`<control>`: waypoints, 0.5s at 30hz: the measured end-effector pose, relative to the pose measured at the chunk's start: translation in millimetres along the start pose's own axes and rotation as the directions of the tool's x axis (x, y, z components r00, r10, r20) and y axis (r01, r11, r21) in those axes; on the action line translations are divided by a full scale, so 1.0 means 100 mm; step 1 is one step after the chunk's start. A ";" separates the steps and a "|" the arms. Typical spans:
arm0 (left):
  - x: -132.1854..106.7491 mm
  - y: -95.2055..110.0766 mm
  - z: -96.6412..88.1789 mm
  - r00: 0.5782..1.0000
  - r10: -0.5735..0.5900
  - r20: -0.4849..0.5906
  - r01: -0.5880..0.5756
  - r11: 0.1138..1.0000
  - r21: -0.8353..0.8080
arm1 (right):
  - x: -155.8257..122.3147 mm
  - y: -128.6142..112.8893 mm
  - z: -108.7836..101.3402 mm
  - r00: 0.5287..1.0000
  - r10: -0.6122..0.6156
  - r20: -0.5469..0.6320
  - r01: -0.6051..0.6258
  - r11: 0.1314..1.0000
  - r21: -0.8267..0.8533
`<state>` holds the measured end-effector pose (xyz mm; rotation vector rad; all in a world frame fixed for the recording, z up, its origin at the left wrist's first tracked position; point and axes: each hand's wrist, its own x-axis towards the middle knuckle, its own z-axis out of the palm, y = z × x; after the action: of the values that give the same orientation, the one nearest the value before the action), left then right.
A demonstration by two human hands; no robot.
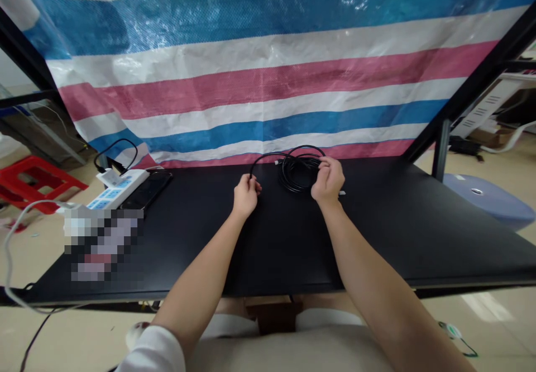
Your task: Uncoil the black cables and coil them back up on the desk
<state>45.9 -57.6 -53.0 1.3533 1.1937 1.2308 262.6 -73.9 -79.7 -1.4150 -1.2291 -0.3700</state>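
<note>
A black cable (pixel 288 181) lies wound in loose loops near the back of the black table (pixel 280 238). My right hand (pixel 329 179) is closed around the right side of the coil. Left of the coil, my left hand (pixel 246 194) grips a single length of the same cable, which arcs over to the loops. A small light-coloured connector (pixel 277 162) shows at the coil's upper left. Beside my right wrist a small white piece (pixel 342 192) pokes out; I cannot make out what it is.
On the left stand a white power strip (pixel 125 185) with plugs and a dark phone (pixel 148 189). Nearer me is a blurred-out patch. A striped plastic sheet (pixel 259 90) hangs behind the table. A red stool (pixel 37 179) and a bluish-purple lidded bin (pixel 481 199) flank it.
</note>
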 end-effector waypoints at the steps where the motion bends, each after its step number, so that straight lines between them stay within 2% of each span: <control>1: 0.03 0.00 -0.03 0.998 -0.009 -0.061 0.005 0.998 -0.055 | 0.01 0.07 -0.02 0.998 0.037 -0.045 -0.038 0.999 -0.035; 4: 0.12 0.05 -0.17 0.979 -0.029 -0.202 -0.016 0.975 -0.220 | 0.04 0.29 -0.05 0.962 0.219 -0.162 -0.243 0.959 -0.147; 6: 0.16 0.10 -0.27 0.960 -0.090 -0.264 -0.005 0.941 -0.337 | 0.05 0.40 -0.05 0.931 0.346 -0.114 -0.363 0.911 -0.199; 8: 0.18 0.16 -0.38 0.938 -0.173 -0.299 0.023 0.895 -0.445 | 0.04 0.46 -0.02 0.900 0.436 -0.008 -0.424 0.871 -0.247; 11: 0.21 0.23 -0.54 0.896 -0.284 -0.341 0.052 0.831 -0.554 | 0.04 0.46 0.00 0.874 0.483 0.057 -0.449 0.846 -0.286; 15: 0.25 0.25 -0.71 0.841 -0.401 -0.364 0.076 0.753 -0.654 | 0.06 0.35 -0.02 0.886 0.463 -0.026 -0.457 0.862 -0.217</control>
<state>-22.5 -33.7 -20.4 0.3737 1.0990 1.6293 294.7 -64.8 -92.9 -1.8543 -0.8459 -0.1533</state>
